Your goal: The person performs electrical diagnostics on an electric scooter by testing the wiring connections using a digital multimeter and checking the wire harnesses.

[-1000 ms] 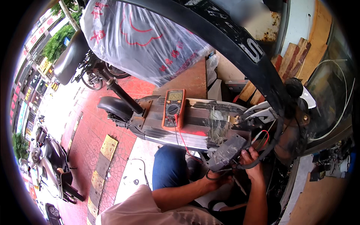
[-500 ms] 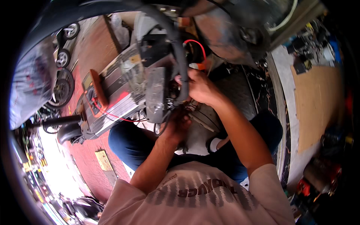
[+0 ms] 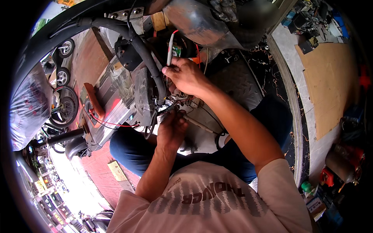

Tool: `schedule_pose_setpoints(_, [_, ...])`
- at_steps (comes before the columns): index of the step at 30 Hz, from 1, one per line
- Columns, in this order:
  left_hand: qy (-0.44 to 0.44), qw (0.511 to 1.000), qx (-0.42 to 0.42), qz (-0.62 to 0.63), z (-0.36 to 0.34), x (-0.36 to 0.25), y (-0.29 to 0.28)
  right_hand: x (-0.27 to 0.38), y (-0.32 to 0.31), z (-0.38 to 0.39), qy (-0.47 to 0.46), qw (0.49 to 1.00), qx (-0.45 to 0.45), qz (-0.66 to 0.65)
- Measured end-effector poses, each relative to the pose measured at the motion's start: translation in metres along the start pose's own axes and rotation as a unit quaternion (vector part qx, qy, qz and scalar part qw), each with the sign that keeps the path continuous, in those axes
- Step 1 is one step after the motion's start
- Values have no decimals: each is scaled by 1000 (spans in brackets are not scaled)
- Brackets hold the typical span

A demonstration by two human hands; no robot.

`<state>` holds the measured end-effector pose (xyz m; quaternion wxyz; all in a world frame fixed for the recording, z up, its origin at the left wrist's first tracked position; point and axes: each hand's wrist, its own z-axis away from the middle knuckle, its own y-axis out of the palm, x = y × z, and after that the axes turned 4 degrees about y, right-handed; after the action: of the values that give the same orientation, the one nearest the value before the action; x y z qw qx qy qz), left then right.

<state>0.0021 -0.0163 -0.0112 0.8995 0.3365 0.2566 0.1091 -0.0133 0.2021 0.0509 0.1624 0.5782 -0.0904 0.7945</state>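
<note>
My right hand (image 3: 185, 76) is closed round a slim white pen-shaped tool (image 3: 169, 50) with a red lead at its top. The tool stands nearly upright; its lower end is hidden by my fingers. Below it, my left hand (image 3: 171, 130) has its fingers curled at a tangle of thin wires (image 3: 182, 101); what they pinch is too small to make out. A thick black frame tube (image 3: 149, 64) curves down just left of my right hand. Beside it is a dark, scuffed box (image 3: 143, 95). An orange-edged multimeter (image 3: 93, 103) lies to the left, with red and black leads.
Under the multimeter is a ribbed metal footboard (image 3: 116, 112). A rusty rounded metal part (image 3: 194, 23) hangs ahead. Cardboard (image 3: 326, 89) lies on the right, past a metal rail (image 3: 287, 81). Small wheels (image 3: 64, 77) and a filled plastic bag (image 3: 31, 108) are on the left.
My right hand has shifted left and up, and the white pen-shaped tool now shows upright in it. My left hand moved slightly left. The view has shifted, showing more of the frame tube.
</note>
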Motion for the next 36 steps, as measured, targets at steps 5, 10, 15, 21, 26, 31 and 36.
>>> schedule_pose_setpoints(5, [0,999,23,32,11,5,13,0,-9,13,-3,1000,-9,-27])
schedule_pose_setpoints(10, [4,999,26,35,11,5,16,0,-28,35,-35,997,46,53])
schedule_pose_setpoints(15, [8,999,23,28,11,6,18,16,-62,84,-61,964,110,233])
schedule_pose_setpoints(21, [22,1000,10,9,13,6,20,21,-70,125,-41,916,153,368])
schedule_pose_setpoints(26, [35,999,6,-4,8,8,16,17,-68,127,-53,904,113,410])
schedule_pose_setpoints(31, [62,998,-9,-26,15,12,31,21,-73,126,-58,893,107,433])
schedule_pose_setpoints(36, [65,997,8,-35,14,14,32,23,-79,127,-64,895,118,425])
